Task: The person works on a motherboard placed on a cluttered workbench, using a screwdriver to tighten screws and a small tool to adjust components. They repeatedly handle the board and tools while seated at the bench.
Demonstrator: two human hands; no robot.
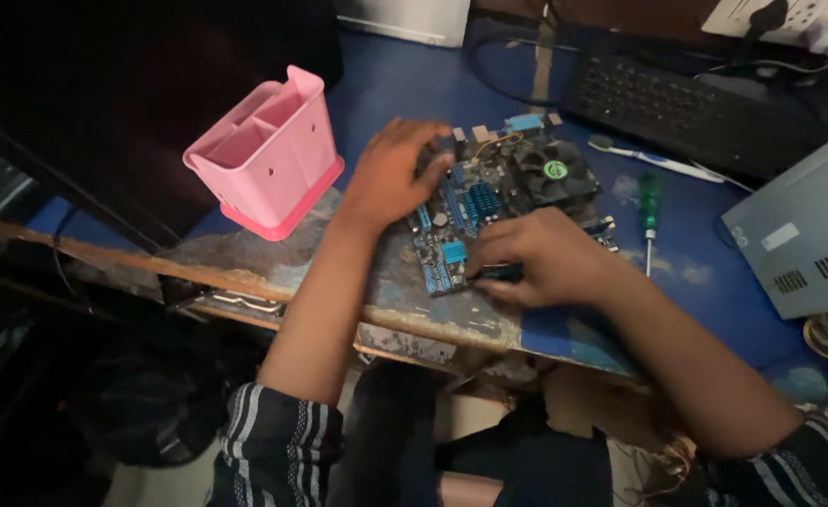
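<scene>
A blue circuit board [461,211] with a black round fan [553,171] lies on the worn blue table [405,300]. My left hand [391,174] rests flat on the board's left edge, fingers spread over it. My right hand [536,255] is closed around a small dark tool [498,273], whose tip touches the board's near right corner. Most of the tool is hidden inside the fist.
A pink divided holder [268,155] stands at the left. A green-handled screwdriver [651,211] and a white toothbrush [658,161] lie right of the board. A black keyboard [686,108] is behind, and a grey box [804,230] sits at the right.
</scene>
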